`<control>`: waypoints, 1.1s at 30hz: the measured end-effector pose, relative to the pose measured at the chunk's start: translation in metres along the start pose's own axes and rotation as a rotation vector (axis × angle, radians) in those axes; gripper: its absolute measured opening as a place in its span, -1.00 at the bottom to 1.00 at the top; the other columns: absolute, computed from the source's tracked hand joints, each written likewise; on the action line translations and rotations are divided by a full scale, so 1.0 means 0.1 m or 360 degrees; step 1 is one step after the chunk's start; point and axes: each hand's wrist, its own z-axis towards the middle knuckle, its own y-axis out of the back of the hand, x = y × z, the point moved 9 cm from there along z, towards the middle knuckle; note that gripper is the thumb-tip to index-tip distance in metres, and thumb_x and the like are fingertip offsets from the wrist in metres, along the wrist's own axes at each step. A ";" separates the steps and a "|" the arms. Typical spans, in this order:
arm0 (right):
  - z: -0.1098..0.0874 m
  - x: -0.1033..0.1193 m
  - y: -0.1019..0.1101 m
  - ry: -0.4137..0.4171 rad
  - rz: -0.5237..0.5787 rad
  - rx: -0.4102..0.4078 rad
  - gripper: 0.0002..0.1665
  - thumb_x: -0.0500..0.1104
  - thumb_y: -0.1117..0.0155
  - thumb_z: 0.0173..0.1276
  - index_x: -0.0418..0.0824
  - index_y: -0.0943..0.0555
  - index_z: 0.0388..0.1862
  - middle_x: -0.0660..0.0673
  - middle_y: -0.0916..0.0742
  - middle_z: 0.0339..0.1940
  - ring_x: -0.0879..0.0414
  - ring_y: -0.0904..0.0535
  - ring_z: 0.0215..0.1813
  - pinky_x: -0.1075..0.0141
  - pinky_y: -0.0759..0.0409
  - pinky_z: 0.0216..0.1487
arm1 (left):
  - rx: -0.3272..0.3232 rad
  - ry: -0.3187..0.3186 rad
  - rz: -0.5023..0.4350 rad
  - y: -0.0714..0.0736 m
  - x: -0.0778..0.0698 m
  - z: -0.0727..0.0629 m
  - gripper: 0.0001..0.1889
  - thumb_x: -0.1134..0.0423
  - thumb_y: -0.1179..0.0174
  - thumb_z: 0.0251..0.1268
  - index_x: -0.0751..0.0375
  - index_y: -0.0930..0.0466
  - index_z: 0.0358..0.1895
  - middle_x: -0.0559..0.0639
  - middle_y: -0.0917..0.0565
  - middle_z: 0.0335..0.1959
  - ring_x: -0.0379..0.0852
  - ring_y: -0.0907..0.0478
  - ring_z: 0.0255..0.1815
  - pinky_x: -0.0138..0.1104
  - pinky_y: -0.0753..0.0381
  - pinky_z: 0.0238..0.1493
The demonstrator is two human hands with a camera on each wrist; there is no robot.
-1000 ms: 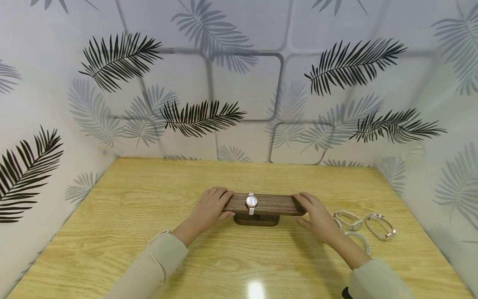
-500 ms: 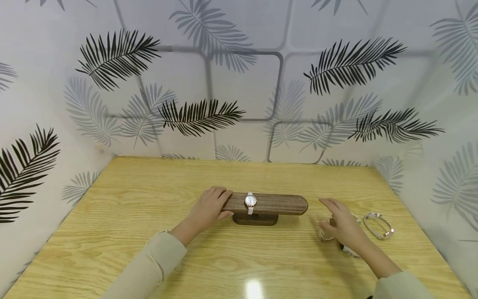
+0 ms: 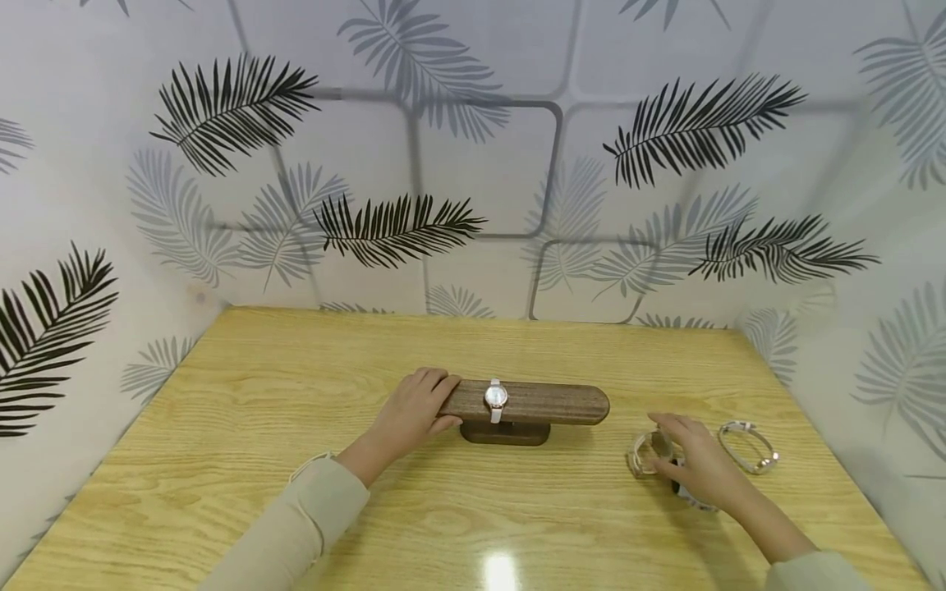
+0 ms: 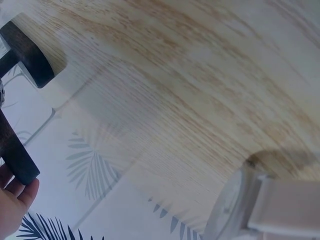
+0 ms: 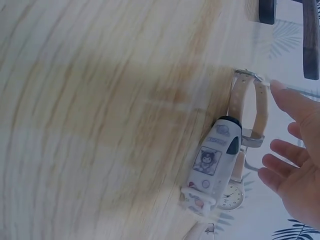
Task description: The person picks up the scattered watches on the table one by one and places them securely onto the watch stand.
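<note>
My left hand (image 3: 414, 410) grips the left end of a dark wooden watch stand (image 3: 554, 403), fingers over the bar and thumb at its front. A watch with a white strap and round pale dial (image 3: 497, 397) is wrapped round the bar. My right hand (image 3: 698, 464) hovers over a small group of watches, its fingers loosely bent and holding nothing. In the right wrist view its thumb is right at a beige watch strap (image 5: 261, 112). Beside that strap lie a white watch with cartoon prints (image 5: 207, 162) and a watch with a round white dial (image 5: 232, 196).
Another watch (image 3: 767, 461) with a looped light strap lies to the right of my right hand. The light wooden table (image 3: 296, 353) meets a leaf-patterned wall (image 3: 488, 180) at the back, and similar walls flank it.
My right hand has let go of the stand's right end and moved right, then down over the group of watches. The left hand has kept its grip on the stand.
</note>
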 end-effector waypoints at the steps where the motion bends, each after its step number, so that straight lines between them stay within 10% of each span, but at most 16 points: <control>1: 0.00 -0.01 -0.01 0.0011 0.0001 0.0014 -0.24 -0.23 -0.45 0.02 -0.45 -0.39 0.19 -0.44 -0.55 0.09 -0.38 -0.44 0.11 -0.21 -0.49 0.01 | -0.0009 -0.0003 0.0002 0.00 0.00 0.00 -0.43 -0.04 -0.24 0.14 0.26 -0.44 0.13 0.15 -0.53 -0.01 0.08 -0.47 0.07 -0.10 -0.50 0.10; 33: 0.06 -0.16 -0.18 -0.0022 -0.0087 0.0039 -0.42 -0.44 -0.46 -0.13 -0.51 -0.51 -0.05 -0.45 -0.60 -0.04 -0.40 -0.46 0.08 -0.18 -0.47 0.08 | 0.0033 0.0011 0.0033 -0.01 0.01 -0.01 -0.42 -0.05 -0.20 0.18 0.25 -0.42 0.17 0.13 -0.52 0.04 0.07 -0.46 0.10 -0.10 -0.50 0.10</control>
